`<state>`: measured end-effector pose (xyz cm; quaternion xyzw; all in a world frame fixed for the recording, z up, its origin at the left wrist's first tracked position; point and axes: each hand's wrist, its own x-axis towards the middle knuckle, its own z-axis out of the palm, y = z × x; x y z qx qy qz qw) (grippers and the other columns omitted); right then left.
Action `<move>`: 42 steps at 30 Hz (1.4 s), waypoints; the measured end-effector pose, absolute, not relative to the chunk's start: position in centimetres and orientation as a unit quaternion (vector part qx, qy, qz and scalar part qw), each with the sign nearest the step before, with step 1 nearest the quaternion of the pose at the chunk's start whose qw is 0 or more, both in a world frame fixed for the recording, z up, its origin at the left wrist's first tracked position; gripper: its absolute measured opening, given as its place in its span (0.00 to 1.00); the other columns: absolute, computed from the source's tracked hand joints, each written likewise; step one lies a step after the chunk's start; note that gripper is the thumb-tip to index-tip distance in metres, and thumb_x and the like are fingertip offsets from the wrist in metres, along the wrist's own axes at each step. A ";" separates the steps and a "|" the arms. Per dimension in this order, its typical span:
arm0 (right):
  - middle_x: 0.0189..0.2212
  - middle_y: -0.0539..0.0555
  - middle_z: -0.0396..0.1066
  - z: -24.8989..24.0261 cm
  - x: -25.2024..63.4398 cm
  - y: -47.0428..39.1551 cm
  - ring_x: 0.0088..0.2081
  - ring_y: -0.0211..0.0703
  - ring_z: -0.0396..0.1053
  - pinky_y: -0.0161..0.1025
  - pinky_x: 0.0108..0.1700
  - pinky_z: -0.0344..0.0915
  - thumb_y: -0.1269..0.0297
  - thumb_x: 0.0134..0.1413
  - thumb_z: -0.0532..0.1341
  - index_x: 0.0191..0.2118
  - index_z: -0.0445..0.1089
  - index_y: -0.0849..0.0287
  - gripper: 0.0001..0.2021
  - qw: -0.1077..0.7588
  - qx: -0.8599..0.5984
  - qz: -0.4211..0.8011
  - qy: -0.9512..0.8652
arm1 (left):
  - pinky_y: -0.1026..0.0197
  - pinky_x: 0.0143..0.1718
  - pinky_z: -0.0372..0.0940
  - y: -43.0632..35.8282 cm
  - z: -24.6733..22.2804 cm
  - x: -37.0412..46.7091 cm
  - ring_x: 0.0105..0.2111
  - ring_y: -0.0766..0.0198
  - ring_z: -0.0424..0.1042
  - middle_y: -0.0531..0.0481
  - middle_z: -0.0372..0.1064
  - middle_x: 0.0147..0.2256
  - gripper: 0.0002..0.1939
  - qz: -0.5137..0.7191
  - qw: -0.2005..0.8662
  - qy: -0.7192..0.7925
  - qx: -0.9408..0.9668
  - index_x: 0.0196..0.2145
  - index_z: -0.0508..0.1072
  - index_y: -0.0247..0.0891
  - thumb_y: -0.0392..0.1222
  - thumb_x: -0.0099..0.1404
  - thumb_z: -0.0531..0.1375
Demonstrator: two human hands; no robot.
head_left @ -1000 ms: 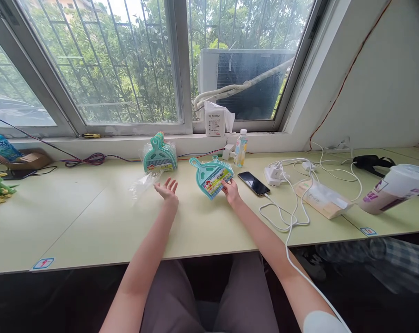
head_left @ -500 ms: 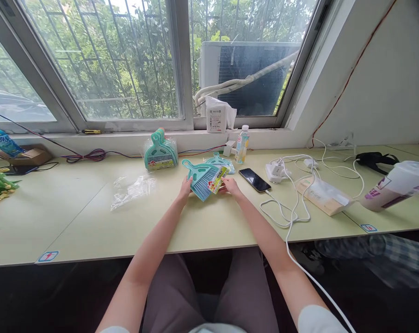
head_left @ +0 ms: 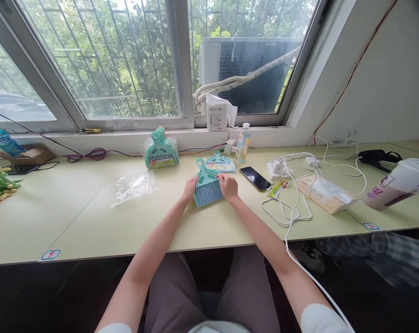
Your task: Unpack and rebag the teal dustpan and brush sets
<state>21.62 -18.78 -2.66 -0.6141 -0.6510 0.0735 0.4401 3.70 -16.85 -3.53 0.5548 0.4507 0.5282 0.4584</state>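
A teal hand broom (head_left: 208, 192) with grey-blue bristles is held just above the near middle of the table, its looped handle pointing toward the window. My left hand (head_left: 190, 188) grips its left side, thumb on top. At its right edge my right hand (head_left: 229, 186) is closed, fingers curled against the teal head. Whether a dustpan lies behind the bristles I cannot tell. Just beyond is a teal brush set in clear wrap (head_left: 219, 163). A yellow-green label card (head_left: 277, 188) lies to the right, by the phone.
Several wrapped teal brush sets (head_left: 161, 150) stand against the sill. A crumpled clear plastic bag (head_left: 132, 189) lies to the left. On the right are a phone (head_left: 255, 178), a drink bottle (head_left: 243, 143), a power adapter (head_left: 278, 169), white cables, a tissue pack (head_left: 325, 194) and a tilted cup (head_left: 400, 182).
The label card has left the broom and now lies right of the phone. The broom has turned more upright and shifted right. My right hand has gone back to its edge.
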 end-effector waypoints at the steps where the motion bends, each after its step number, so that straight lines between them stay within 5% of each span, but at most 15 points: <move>1: 0.34 0.56 0.73 -2.7 20.8 -19.2 0.31 0.41 0.69 0.35 0.30 0.55 0.57 0.67 0.47 0.36 0.72 0.58 0.19 0.389 -0.611 0.019 -0.689 | 0.60 0.37 0.62 -17.1 -3.6 4.0 0.33 0.61 0.68 0.50 0.70 0.30 0.20 0.525 0.448 0.444 0.571 0.30 0.71 0.35 0.57 0.63 0.55; 4: 0.39 0.58 0.71 -2.9 19.8 -19.9 0.35 0.42 0.69 0.35 0.30 0.53 0.59 0.67 0.47 0.39 0.71 0.59 0.16 0.301 -0.602 -0.076 -0.736 | 0.61 0.34 0.60 -17.6 -3.9 4.8 0.30 0.63 0.65 0.51 0.67 0.26 0.23 0.527 0.417 0.436 0.599 0.26 0.67 0.36 0.60 0.63 0.53; 7: 0.35 0.56 0.71 -3.1 20.3 -19.5 0.32 0.41 0.67 0.35 0.29 0.50 0.59 0.67 0.47 0.33 0.71 0.59 0.19 0.307 -0.607 -0.073 -0.729 | 0.61 0.34 0.61 -17.9 -4.0 5.1 0.30 0.63 0.65 0.51 0.67 0.27 0.24 0.506 0.427 0.417 0.623 0.28 0.69 0.36 0.62 0.63 0.52; 12: 0.21 0.50 0.63 -2.8 21.6 -18.2 0.26 0.38 0.60 0.34 0.28 0.49 0.55 0.62 0.50 0.18 0.64 0.59 0.23 0.429 -0.597 0.048 -0.676 | 0.59 0.38 0.62 -16.8 -4.2 4.5 0.35 0.59 0.68 0.48 0.71 0.32 0.26 0.448 0.463 0.391 0.657 0.34 0.72 0.35 0.63 0.62 0.53; 17: 0.17 0.48 0.57 -1.1 23.7 -18.1 0.22 0.36 0.54 0.34 0.28 0.52 0.54 0.65 0.43 0.18 0.60 0.58 0.26 0.556 -0.549 0.076 -0.619 | 0.60 0.39 0.62 -14.3 -4.1 0.3 0.36 0.60 0.68 0.47 0.71 0.34 0.24 0.451 0.381 0.539 0.601 0.35 0.71 0.35 0.60 0.65 0.50; 22: 0.24 0.55 0.70 -1.3 26.5 -17.5 0.27 0.41 0.63 0.36 0.30 0.51 0.58 0.62 0.50 0.21 0.69 0.60 0.22 0.363 -0.649 -0.039 -0.668 | 0.60 0.38 0.60 -14.0 -3.5 -4.7 0.39 0.56 0.70 0.46 0.73 0.35 0.22 0.298 0.228 0.650 0.661 0.33 0.74 0.37 0.54 0.67 0.48; 27: 0.32 0.59 0.75 -2.7 26.8 -17.0 0.34 0.45 0.70 0.36 0.32 0.54 0.61 0.63 0.50 0.29 0.76 0.60 0.20 0.189 -0.679 -0.061 -0.707 | 0.55 0.44 0.60 -14.8 -3.0 -4.9 0.47 0.50 0.68 0.41 0.72 0.43 0.31 0.232 0.110 0.701 0.666 0.35 0.75 0.39 0.57 0.70 0.38; 35: 0.35 0.62 0.75 -1.7 26.1 -17.7 0.37 0.48 0.71 0.38 0.38 0.59 0.57 0.65 0.48 0.35 0.77 0.61 0.22 0.173 -0.707 -0.063 -0.683 | 0.54 0.47 0.60 -14.9 -2.5 -4.7 0.48 0.53 0.69 0.42 0.71 0.45 0.32 0.282 0.069 0.724 0.626 0.38 0.75 0.42 0.56 0.71 0.35; 42: 0.44 0.61 0.70 -2.3 26.0 -17.5 0.50 0.54 0.63 0.43 0.47 0.59 0.48 0.48 0.63 0.34 0.77 0.58 0.18 0.145 -0.699 -0.003 -0.700 | 0.57 0.39 0.60 -15.4 -2.0 -4.6 0.43 0.52 0.70 0.44 0.74 0.37 0.19 0.211 0.034 0.720 0.661 0.30 0.73 0.41 0.53 0.67 0.49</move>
